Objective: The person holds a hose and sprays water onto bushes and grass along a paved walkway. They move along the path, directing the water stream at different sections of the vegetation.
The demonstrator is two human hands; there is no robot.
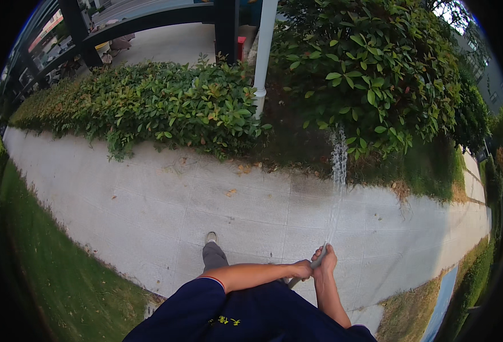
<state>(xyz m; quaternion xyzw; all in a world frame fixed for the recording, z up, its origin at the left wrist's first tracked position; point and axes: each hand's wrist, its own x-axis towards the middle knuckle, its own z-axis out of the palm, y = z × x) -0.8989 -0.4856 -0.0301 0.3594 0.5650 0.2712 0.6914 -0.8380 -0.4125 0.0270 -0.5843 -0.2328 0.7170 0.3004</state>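
Observation:
A grey garden hose point(318, 261) runs up from beside my body, angled away from me. Near its outlet my right hand point(328, 258) is closed around it, the thumb at the mouth. Just behind, my left hand point(303, 269) grips the same hose, close against the right one. From the outlet a spread stream of water point(339, 160) shoots forward over the paving into the base of a large leafy bush point(375, 85). Where the water lands is partly hidden by dark shade and leaves.
A pale paved walkway point(234, 218) crosses the view, with scattered dry leaves. Beyond it stand a low hedge point(161, 107), a pale pipe-like post point(264, 55) and a dark metal frame point(226, 30). Grass point(76, 273) borders the walkway at the lower left.

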